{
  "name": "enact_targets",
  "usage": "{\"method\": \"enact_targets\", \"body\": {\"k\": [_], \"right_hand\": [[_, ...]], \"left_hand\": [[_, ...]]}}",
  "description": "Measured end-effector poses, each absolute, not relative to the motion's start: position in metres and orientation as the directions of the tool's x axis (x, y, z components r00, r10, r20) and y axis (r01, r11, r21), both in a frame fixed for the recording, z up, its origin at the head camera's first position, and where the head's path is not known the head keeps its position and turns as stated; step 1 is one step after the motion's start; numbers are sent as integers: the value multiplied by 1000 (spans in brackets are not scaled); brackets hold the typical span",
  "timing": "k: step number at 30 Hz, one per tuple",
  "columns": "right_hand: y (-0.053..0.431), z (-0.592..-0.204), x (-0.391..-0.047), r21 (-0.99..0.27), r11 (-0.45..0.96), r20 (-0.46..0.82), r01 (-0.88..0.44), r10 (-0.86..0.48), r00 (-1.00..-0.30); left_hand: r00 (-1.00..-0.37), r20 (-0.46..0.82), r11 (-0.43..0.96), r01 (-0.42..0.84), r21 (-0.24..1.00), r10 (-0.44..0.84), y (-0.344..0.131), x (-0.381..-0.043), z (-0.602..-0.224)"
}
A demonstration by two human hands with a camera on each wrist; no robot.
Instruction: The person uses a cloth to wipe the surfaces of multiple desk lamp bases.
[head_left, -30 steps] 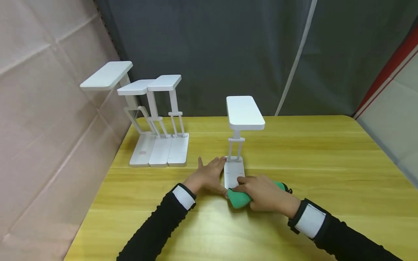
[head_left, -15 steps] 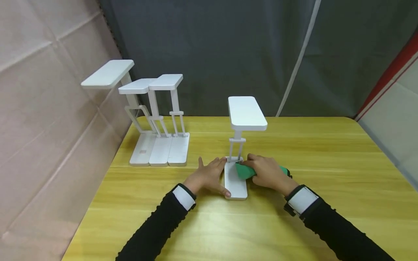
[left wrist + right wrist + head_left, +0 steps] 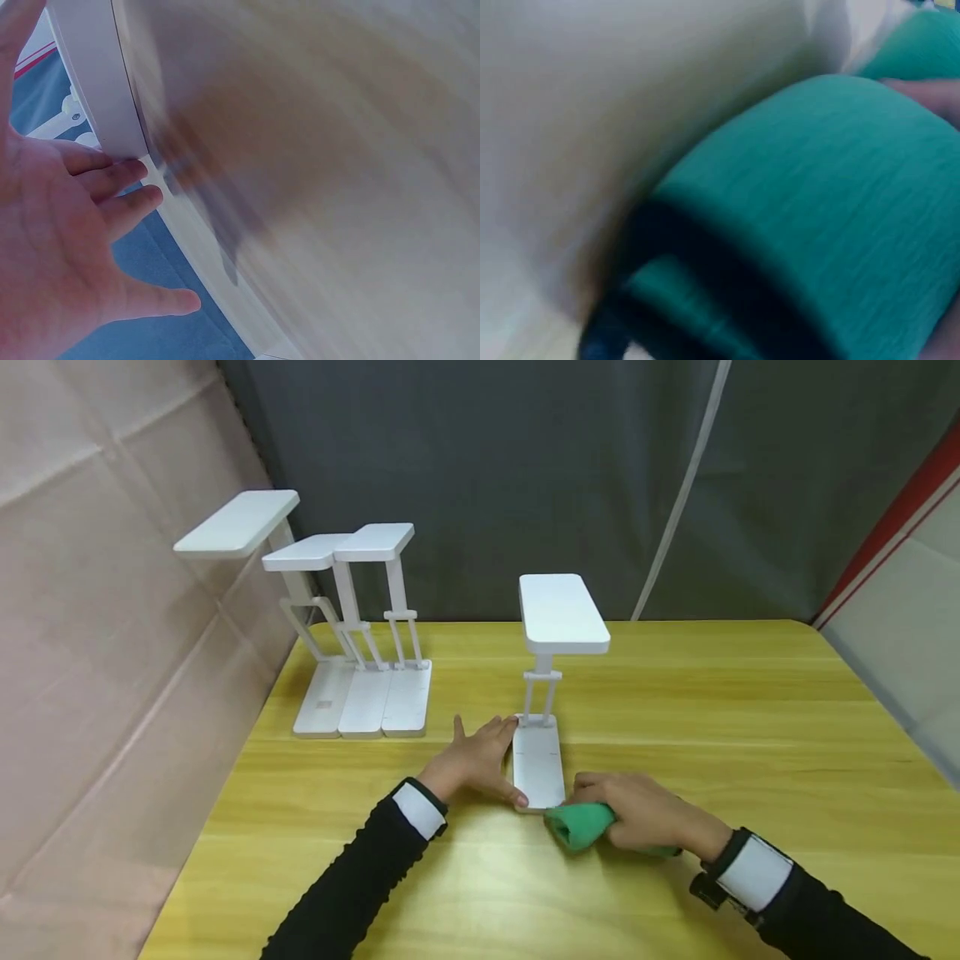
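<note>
A white folding desk lamp (image 3: pixel 537 764) stands upright on the table, its flat rectangular head (image 3: pixel 562 614) raised on a slim hinged arm. Along the left side of its base my left hand (image 3: pixel 476 764) rests with spread, straight fingers, the thumb at the front corner. In the left wrist view those fingers (image 3: pixel 120 180) touch the white edge of the base. My right hand (image 3: pixel 645 810) grips a bunched green cloth (image 3: pixel 581 827) at the front right corner of the base. Close up in the right wrist view, the cloth (image 3: pixel 832 172) is rolled and has a black edging.
At the back left, 3 similar white lamps (image 3: pixel 363 697) stand side by side with raised heads. The wooden table (image 3: pixel 712 693) ends at a dark curtain (image 3: pixel 487 468) behind. A pale fabric wall (image 3: pixel 112 652) runs along the left.
The cloth in my right hand went from the base's front edge up to near its back, then came down to the front right corner. My left hand stayed at the base.
</note>
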State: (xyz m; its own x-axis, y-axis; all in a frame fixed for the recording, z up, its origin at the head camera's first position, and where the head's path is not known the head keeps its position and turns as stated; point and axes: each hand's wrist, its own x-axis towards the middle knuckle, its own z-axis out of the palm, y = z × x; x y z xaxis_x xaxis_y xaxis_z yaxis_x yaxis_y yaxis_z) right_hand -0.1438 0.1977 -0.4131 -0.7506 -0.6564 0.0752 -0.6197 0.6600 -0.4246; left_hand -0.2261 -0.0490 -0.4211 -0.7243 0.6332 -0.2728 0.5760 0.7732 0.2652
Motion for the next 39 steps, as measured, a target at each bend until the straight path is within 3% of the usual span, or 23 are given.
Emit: {"method": "enact_targets", "body": {"k": [5,9,16,27,34,39], "right_hand": [[206,-417,-187,-316,850,134,-421,-399,-907],[198,-426,-212,-171,921,75,-350,-342,-937],[190,-422,-207,-90,879,34,-469,-467,-883],[193,-419,-144,-61,752,89,-657,-651,-753],[178,-411,-105,-166,687,56,-708,-710,-702],[140,-421,-103,134,624,167,-769,-780,-604]], "left_hand": [[-720,-282,772,564,293,633,-50,-223,-425],[-720,-290,774,556,304,631,-52,-219,-430],[-719,-268,766,579,281,642,-48,-219,-427],[-736,-282,788,569,235,616,-46,-222,-420],[-729,-297,787,561,257,617,-48,-221,-422],[-733,-283,785,569,245,619,-47,-222,-421]]}}
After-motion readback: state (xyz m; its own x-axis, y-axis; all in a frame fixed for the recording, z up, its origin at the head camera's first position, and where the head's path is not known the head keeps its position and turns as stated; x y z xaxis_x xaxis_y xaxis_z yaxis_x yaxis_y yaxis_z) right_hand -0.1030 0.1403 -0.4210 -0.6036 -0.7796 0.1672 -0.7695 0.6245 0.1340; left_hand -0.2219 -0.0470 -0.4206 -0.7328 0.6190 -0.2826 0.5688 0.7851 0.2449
